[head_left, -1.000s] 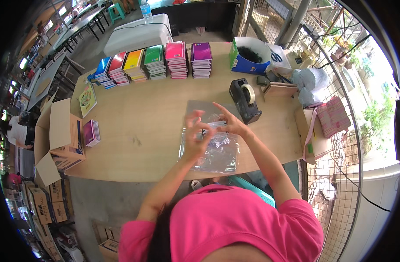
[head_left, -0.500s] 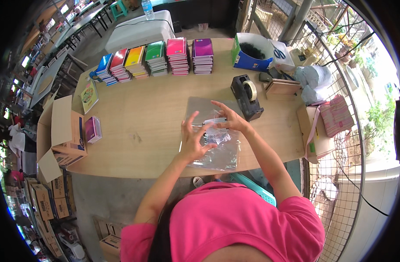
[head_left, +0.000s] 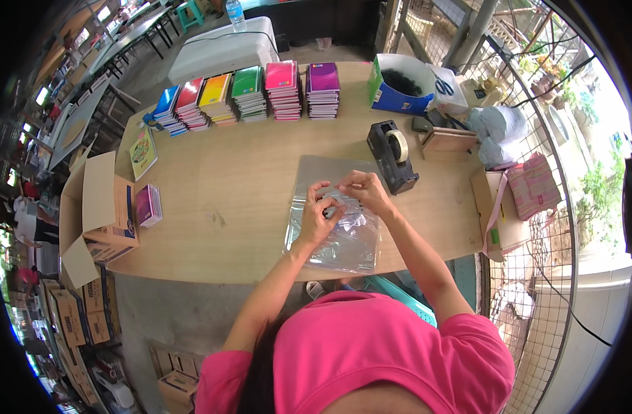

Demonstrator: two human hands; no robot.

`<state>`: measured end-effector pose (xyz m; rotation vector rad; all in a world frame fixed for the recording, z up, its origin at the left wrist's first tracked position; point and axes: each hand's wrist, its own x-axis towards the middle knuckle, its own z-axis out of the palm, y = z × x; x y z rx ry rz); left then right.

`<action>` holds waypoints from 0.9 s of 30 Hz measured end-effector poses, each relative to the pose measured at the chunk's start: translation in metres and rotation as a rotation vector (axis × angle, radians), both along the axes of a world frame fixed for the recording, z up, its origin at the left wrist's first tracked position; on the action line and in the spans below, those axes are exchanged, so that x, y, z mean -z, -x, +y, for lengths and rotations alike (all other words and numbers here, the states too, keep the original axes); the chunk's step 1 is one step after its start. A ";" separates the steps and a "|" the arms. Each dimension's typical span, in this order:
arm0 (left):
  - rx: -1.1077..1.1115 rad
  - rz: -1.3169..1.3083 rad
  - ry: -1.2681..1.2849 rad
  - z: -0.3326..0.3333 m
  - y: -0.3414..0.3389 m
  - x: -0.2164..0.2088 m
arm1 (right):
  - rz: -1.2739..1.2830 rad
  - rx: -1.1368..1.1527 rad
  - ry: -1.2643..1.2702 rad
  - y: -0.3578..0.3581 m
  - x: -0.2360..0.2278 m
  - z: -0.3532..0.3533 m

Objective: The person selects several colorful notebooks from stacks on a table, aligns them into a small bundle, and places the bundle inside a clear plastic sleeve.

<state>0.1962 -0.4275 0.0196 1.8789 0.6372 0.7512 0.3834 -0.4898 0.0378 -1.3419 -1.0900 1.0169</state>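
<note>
A stack of clear plastic bags (head_left: 333, 252) lies flat on the table near its front edge. Above it my left hand (head_left: 320, 215) is closed, its thumb and fingertips pinched together. My right hand (head_left: 364, 190) is just beyond and to the right, also pinching, with its fingertips close to those of the left. A small clear, shiny thing shows in part between and under the fingers; the hands hide most of it, so I cannot tell what kind it is. The black tape dispenser (head_left: 393, 164), with a roll of tape, stands right of the bags.
Several notebook stacks (head_left: 249, 96) in different colours line the far edge. At left are an open cardboard box (head_left: 98, 200), small purple notebooks (head_left: 148, 205) and a yellow book (head_left: 143, 153). A blue-and-white box (head_left: 398, 90), a wooden holder (head_left: 448, 141) and a pink striped pouch (head_left: 534, 185) stand at right.
My spread fingers have closed into pinches. The left hand has moved slightly right, and both sets of fingertips are closer together over the bags. A white-and-clear thing between them is now mostly covered.
</note>
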 end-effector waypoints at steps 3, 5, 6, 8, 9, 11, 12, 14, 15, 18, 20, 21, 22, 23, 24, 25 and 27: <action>-0.071 -0.084 -0.270 -0.003 -0.005 0.001 | -0.016 0.050 -0.014 0.001 0.003 -0.007; -0.058 -0.268 0.218 -0.005 -0.012 0.002 | -0.184 0.029 -0.065 -0.001 0.000 -0.012; -0.052 -0.357 0.464 -0.005 -0.014 0.002 | -0.296 0.007 -0.099 -0.001 -0.003 -0.015; -0.096 -0.337 0.626 -0.002 -0.016 0.001 | -0.478 -0.021 -0.159 0.001 -0.010 -0.022; -0.118 -0.328 0.705 0.000 -0.017 -0.001 | -0.548 -0.026 -0.185 0.004 -0.012 -0.029; -0.129 -0.313 0.735 0.000 -0.016 0.001 | -0.620 -0.047 -0.232 0.012 -0.008 -0.038; -0.134 -0.305 0.751 -0.001 -0.016 0.002 | -0.683 -0.027 -0.272 0.016 -0.005 -0.044; -0.078 -0.207 0.601 0.004 -0.014 0.010 | -0.809 0.012 -0.351 0.025 -0.003 -0.056; -0.050 -0.158 0.526 0.007 -0.011 0.012 | -0.898 0.023 -0.381 0.024 0.005 -0.061; 0.070 0.086 0.168 0.012 -0.003 -0.003 | -0.930 0.046 -0.423 0.014 0.031 -0.060; 0.166 -0.043 0.217 0.017 0.006 -0.002 | -0.931 0.048 -0.425 0.012 0.034 -0.060; 0.215 -0.108 0.240 0.019 0.009 -0.002 | -0.932 0.051 -0.428 0.012 0.034 -0.058; 0.181 -0.088 0.248 0.020 0.010 -0.001 | -0.940 0.034 -0.429 0.012 0.033 -0.058; 0.149 -0.075 0.255 0.020 0.009 0.000 | -0.954 0.018 -0.431 0.011 0.027 -0.055; 0.116 -0.060 0.261 0.020 0.009 0.000 | -0.967 0.002 -0.432 0.009 0.020 -0.054; 0.068 -0.025 0.234 0.015 0.014 0.001 | -0.920 0.118 -0.433 0.004 0.012 -0.057; -0.022 0.036 0.168 0.006 0.020 -0.004 | -0.745 0.548 -0.326 -0.027 -0.005 -0.057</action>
